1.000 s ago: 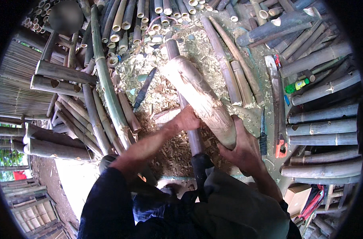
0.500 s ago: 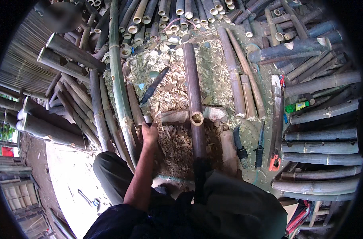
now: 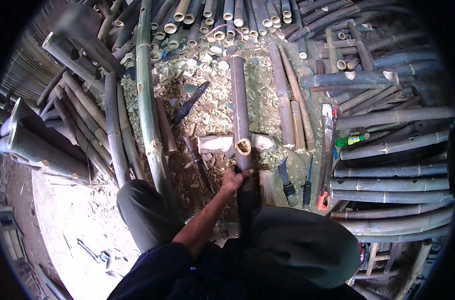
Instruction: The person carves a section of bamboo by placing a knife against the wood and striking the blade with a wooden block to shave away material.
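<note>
The left hand (image 3: 235, 180), just below the middle of the frame, is wrapped around a dark bamboo pole (image 3: 240, 100) that runs toward the top centre, with a pale-rimmed opening (image 3: 244, 146) just above the grip. There the pole crosses a pale wood block (image 3: 216, 144). A slim tool (image 3: 200, 162) lies near the hand on the left; toward the right come a curved knife (image 3: 285, 175), another knife (image 3: 307, 185) and an orange-handled saw (image 3: 327, 155), then stacked bamboo (image 3: 392, 183) at the right edge.
</note>
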{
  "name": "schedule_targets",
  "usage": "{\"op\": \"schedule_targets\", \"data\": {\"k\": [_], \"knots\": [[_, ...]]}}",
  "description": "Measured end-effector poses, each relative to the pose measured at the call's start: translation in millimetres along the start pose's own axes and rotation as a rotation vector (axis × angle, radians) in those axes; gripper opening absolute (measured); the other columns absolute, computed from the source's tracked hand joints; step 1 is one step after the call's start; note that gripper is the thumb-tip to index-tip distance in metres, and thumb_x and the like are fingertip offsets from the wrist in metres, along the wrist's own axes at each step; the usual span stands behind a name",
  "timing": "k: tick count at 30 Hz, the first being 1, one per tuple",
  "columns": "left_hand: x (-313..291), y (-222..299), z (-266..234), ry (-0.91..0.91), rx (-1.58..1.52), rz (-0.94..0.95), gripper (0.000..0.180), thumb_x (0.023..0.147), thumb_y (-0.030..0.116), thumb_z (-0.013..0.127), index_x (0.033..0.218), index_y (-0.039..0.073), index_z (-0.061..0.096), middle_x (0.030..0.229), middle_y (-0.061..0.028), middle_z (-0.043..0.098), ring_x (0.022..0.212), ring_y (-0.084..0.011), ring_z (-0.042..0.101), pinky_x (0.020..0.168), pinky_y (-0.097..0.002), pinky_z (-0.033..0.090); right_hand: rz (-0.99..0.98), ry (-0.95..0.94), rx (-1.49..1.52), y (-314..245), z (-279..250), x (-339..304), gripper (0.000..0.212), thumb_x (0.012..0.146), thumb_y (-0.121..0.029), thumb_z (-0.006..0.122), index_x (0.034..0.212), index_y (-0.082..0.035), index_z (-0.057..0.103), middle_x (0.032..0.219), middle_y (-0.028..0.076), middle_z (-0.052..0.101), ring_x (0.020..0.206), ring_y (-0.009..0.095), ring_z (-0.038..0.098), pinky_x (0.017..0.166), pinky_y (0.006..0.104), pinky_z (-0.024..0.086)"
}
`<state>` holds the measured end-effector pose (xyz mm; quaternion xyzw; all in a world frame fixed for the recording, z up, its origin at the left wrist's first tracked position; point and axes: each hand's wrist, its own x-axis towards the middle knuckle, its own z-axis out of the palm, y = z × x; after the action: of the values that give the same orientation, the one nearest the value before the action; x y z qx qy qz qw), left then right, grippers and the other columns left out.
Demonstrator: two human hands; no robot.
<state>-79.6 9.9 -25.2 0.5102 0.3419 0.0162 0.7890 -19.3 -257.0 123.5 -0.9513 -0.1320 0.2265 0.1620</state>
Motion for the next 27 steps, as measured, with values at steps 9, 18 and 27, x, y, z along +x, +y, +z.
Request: {"op": "schedule_targets", "data": {"k": [9,18,27], "knots": [[4,-2,-7,-0.001,-0.058,0.02,0.067,0.073,0.029,0.093,0.117,-0.012,0.063,0.109,-0.0188,0.073,0.093,-0.0228,0.07,0.084,-0.0353,0.057,-0.159,-0.101,-0.104,-27,-7,50,0.084,0.075,-0.037,0.086,0.138,0.0,0.044,0.115,0.029,0.066,0.105,0.046,0.067,0.087,0.0511,0.055],[3,6,-16,-0.047,-0.135,-0.048,0.077,0.068,0.024,0.097,0.125,-0.013,0.06,0.113,-0.0195,0.072,0.1,-0.0223,0.069,0.087,-0.0358,0.057,-0.174,-0.21,-0.173,13,5,90,0.084,0.076,-0.039,0.086,0.138,0.0,0.044,0.114,0.028,0.066,0.104,0.046,0.067,0.086,0.0512,0.055],[17,-8,-22,-0.143,0.008,-0.074,0.07,0.076,0.03,0.092,0.126,-0.008,0.062,0.113,-0.014,0.072,0.1,-0.0216,0.069,0.093,-0.0389,0.055,-0.137,-0.281,-0.301,78,29,119,0.085,0.076,-0.04,0.086,0.139,0.0,0.045,0.114,0.028,0.066,0.104,0.046,0.067,0.086,0.0514,0.055]]}}
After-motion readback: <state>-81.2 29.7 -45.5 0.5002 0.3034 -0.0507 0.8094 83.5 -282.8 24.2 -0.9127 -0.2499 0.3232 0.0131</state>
